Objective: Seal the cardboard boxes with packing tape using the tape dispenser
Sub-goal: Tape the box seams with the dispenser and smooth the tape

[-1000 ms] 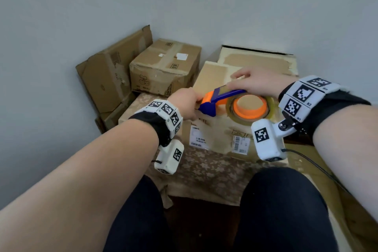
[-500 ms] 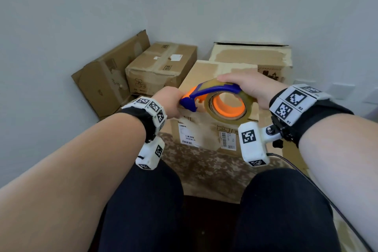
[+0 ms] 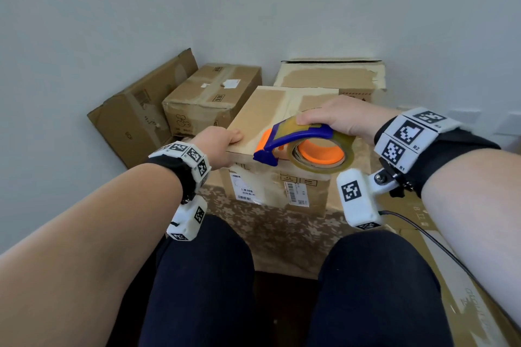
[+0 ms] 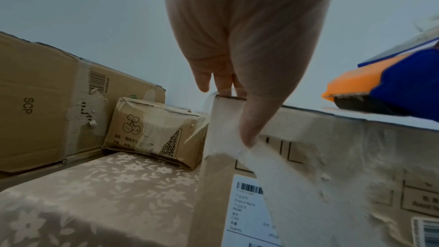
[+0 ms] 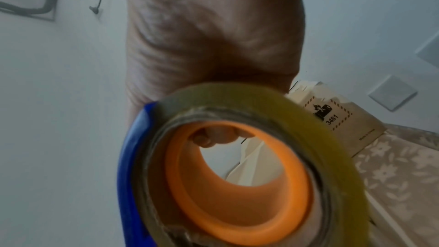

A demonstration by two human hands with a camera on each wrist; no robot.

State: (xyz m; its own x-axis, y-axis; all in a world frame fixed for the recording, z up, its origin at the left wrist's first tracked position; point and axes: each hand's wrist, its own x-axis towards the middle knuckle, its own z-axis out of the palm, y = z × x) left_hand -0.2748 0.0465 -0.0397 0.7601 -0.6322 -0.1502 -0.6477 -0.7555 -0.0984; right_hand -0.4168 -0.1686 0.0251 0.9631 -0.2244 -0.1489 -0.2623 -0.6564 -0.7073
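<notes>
Cardboard box [image 3: 282, 110] steadied at its near-left corner by your left hand's [image 3: 218, 144] grip, your right hand [image 3: 342, 118] clutches the tape dispenser [image 3: 298, 146], seemingly poised to lay tape.

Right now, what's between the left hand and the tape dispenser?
Only a bare strip of the front box's top flap. In the head view, the left hand grips its near-left corner, and the tape dispenser hangs in the right hand.

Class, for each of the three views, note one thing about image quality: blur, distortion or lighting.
Head view: wide-angle bending, even soft light, tape dispenser sharp. Left wrist view: left hand looms soft, front box smeared. Right wrist view: tape roll blurred, right hand shadowed.
</notes>
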